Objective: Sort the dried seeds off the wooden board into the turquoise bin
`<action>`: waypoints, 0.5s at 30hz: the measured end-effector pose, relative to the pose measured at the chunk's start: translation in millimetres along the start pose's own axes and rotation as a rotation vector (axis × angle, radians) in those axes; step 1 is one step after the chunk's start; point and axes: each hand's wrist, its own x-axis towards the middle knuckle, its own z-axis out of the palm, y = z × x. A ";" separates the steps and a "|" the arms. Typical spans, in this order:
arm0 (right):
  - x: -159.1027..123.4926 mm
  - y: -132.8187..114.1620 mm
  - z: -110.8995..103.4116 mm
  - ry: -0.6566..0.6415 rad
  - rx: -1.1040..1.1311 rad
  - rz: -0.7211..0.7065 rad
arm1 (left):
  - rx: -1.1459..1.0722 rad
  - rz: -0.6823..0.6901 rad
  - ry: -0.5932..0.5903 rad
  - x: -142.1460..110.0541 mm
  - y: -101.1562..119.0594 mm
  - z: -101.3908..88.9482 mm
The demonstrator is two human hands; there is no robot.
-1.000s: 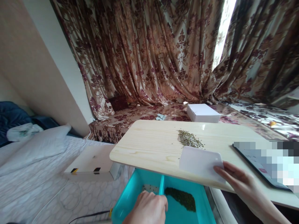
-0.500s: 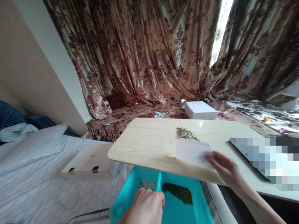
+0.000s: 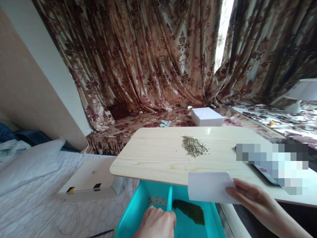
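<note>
My right hand (image 3: 252, 195) pinches the right end of a white plastic scraper (image 3: 209, 188), a flat piece with rounded corners and a small hole. The scraper is tilted over the near edge of the wooden tabletop (image 3: 146, 155), above a teal divided bin (image 3: 128, 208). Closed over the bin's divider is my left hand (image 3: 156, 223), its fingertips hidden. A dark green heap of small grains (image 3: 190, 211) lies in the right compartment; a few pale and dark bits (image 3: 157, 200) are in the left one. On the tabletop lies a loose pile of greenish grains (image 3: 194, 146).
A dark-edged flat device (image 3: 267, 177), partly blurred out, lies at the tabletop's right. Behind the table is a white box (image 3: 207, 116). A larger white carton (image 3: 91, 175) rests on the bed (image 3: 37, 188) at left. Patterned curtains (image 3: 148, 56) hang behind.
My right hand has drawn the scraper from beside the grain pile toward me, past the table edge and over the bin. My left hand stays at the divider. The view has shifted slightly.
</note>
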 end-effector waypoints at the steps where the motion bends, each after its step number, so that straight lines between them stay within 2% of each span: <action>1: -4.5 3.8 -11.6 0.104 -0.007 0.008 | 0.025 0.021 -0.030 2.2 6.0 -0.4; 4: -9.3 10.1 -41.9 0.489 -0.060 0.028 | 0.106 0.098 -0.119 7.3 29.1 -5.8; 6: -4.5 10.0 -51.5 0.580 -0.094 0.016 | 0.151 0.156 -0.141 10.6 45.6 -10.3; 10: 19.5 9.3 -44.9 0.486 -0.139 -0.063 | 0.232 0.287 -0.200 26.8 66.8 -3.9; 13: 39.1 11.9 -33.5 0.414 -0.165 -0.112 | 0.255 0.379 -0.151 48.0 67.5 17.8; 15: 48.1 13.0 -28.0 0.375 -0.202 -0.124 | 0.236 0.376 -0.112 60.5 64.1 32.4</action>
